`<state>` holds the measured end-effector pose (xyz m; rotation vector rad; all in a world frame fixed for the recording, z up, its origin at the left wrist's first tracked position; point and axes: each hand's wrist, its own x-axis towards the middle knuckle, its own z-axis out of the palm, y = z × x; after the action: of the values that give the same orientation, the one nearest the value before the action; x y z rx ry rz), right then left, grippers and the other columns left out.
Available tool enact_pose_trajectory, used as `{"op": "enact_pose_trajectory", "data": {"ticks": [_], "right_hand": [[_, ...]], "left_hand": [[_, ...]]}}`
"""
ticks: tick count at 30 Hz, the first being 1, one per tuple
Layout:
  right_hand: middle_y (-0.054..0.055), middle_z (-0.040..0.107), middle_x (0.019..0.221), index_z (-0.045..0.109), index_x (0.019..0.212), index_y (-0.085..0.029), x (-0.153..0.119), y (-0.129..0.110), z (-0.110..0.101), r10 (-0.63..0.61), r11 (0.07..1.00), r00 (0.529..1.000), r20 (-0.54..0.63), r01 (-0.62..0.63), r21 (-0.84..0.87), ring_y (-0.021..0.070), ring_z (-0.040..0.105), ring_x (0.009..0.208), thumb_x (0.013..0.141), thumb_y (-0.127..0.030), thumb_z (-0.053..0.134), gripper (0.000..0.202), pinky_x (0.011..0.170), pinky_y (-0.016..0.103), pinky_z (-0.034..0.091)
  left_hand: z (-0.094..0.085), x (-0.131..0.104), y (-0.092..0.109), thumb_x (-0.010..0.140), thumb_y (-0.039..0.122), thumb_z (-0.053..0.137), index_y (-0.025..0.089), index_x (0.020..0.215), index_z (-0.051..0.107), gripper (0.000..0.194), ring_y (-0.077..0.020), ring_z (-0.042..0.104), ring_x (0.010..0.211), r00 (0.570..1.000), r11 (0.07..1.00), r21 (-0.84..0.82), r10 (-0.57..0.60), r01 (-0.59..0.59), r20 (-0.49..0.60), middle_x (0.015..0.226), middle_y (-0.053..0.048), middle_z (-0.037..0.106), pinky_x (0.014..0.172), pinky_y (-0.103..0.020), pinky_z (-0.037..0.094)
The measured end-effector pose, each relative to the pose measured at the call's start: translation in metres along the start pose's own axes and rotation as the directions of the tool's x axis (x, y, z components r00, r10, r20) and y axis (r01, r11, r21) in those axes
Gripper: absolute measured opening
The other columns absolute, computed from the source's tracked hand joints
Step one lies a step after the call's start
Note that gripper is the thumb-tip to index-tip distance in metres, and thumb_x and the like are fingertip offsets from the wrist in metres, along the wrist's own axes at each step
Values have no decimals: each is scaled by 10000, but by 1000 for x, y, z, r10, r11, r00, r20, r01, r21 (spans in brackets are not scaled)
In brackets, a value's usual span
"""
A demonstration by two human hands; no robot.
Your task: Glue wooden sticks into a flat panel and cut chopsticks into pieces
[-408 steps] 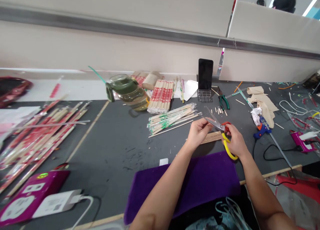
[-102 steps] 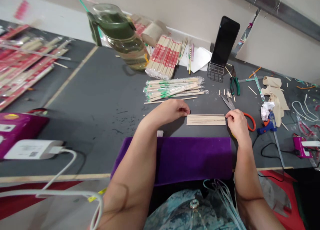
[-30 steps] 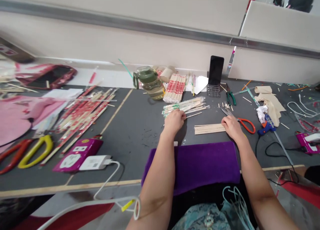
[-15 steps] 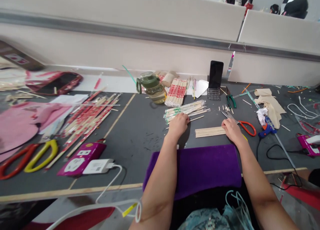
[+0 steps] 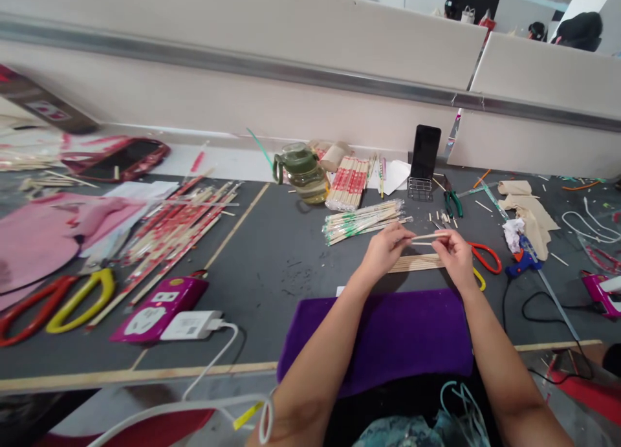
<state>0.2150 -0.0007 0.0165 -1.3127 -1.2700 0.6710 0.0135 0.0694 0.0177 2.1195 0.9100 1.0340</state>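
Observation:
Between my two hands a thin wooden stick (image 5: 425,237), like a chopstick, is held level above the table. My left hand (image 5: 387,245) pinches its left end, and my right hand (image 5: 453,251) pinches its right end. Just below lies a flat row of similar wooden sticks (image 5: 412,263), side by side and partly covered by my hands. Wrapped chopsticks with green print (image 5: 361,220) lie beyond my left hand. Scissors with an orange and a yellow handle (image 5: 486,258) rest by my right hand, their blades mostly hidden. A purple cloth (image 5: 388,337) lies under my forearms.
A glass jug (image 5: 305,182) and red-printed chopstick packs (image 5: 348,183) stand or lie at the back. A phone (image 5: 425,151) leans in a wire stand near green-handled pliers (image 5: 453,201). A blue glue gun (image 5: 524,258) is at right; a pink power strip (image 5: 158,308) lies left.
My left hand has moved right from beside the wrapped chopsticks. A loose stick is now lifted between both hands. My right hand has come off the row of sticks.

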Motion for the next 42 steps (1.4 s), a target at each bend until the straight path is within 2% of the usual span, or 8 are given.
{"op": "enact_pose_trajectory", "data": {"ticks": [4, 8, 11, 14, 18, 21, 25, 42], "right_hand": [[23, 712, 834, 727, 1001, -205, -1, -1, 3, 55, 989, 987, -150, -34, 141, 172, 641, 743, 813, -435, 748, 298, 700, 303, 530], [36, 734, 857, 754, 892, -213, -1, -10, 2, 9, 989, 985, -174, 17, 149, 187, 661, 762, 837, -437, 742, 231, 712, 318, 540], [36, 730, 865, 758, 870, -222, 5, -30, 3, -66, 994, 989, -135, 77, 82, 183, 655, 746, 871, -426, 719, 208, 701, 318, 540], [32, 719, 889, 762, 884, -235, 19, -55, 8, -180, 984, 983, -15, 180, 4, 157, 631, 680, 906, -387, 697, 167, 677, 308, 536], [39, 710, 939, 751, 925, -234, 41, -73, 25, -322, 942, 936, 140, 332, -54, 160, 663, 767, 949, -362, 658, 160, 753, 303, 547], [38, 701, 932, 743, 942, -224, 51, -67, 40, -316, 932, 925, 212, 344, -112, 169, 671, 838, 952, -334, 646, 147, 771, 287, 542], [31, 698, 883, 751, 893, -220, 52, -52, 51, -240, 940, 948, 209, 281, -193, 174, 678, 838, 941, -260, 641, 127, 770, 278, 536], [41, 735, 890, 762, 884, -235, 47, -41, 47, -308, 921, 943, 127, 329, -208, 191, 695, 837, 946, -256, 639, 139, 781, 292, 537]], "left_hand": [[12, -2, 10, 929, 173, 598, 186, 983, 764, 175, -132, 622, 738, 998, 991, -135, 6, 3, 66, 894, -45, 656, 693, -241, 473], [17, 1, 16, 930, 261, 629, 177, 871, 755, 162, -151, 629, 753, 995, 961, -277, 7, 20, 96, 824, -46, 675, 708, -256, 477], [16, 4, 16, 903, 332, 677, 178, 826, 748, 186, -160, 639, 762, 997, 921, -385, -31, 58, 76, 801, -44, 687, 723, -267, 492], [13, 7, 13, 872, 408, 730, 174, 857, 757, 236, -170, 663, 765, 996, 842, -530, -76, 94, 56, 813, -48, 699, 740, -285, 527], [8, 10, 4, 821, 474, 788, 180, 886, 763, 302, -187, 697, 805, 988, 747, -656, -152, 105, -15, 879, -50, 738, 786, -315, 563], [7, 12, -5, 804, 485, 802, 181, 885, 764, 317, -178, 695, 814, 977, 744, -660, -200, 104, -71, 864, -38, 757, 809, -308, 558], [8, 13, -15, 808, 488, 788, 178, 888, 765, 321, -185, 699, 830, 975, 772, -623, -211, 123, -69, 874, -41, 771, 828, -318, 565], [9, 12, -18, 809, 443, 771, 183, 905, 819, 281, -211, 729, 825, 976, 868, -483, -192, 119, -104, 901, -50, 809, 783, -313, 575]]}}
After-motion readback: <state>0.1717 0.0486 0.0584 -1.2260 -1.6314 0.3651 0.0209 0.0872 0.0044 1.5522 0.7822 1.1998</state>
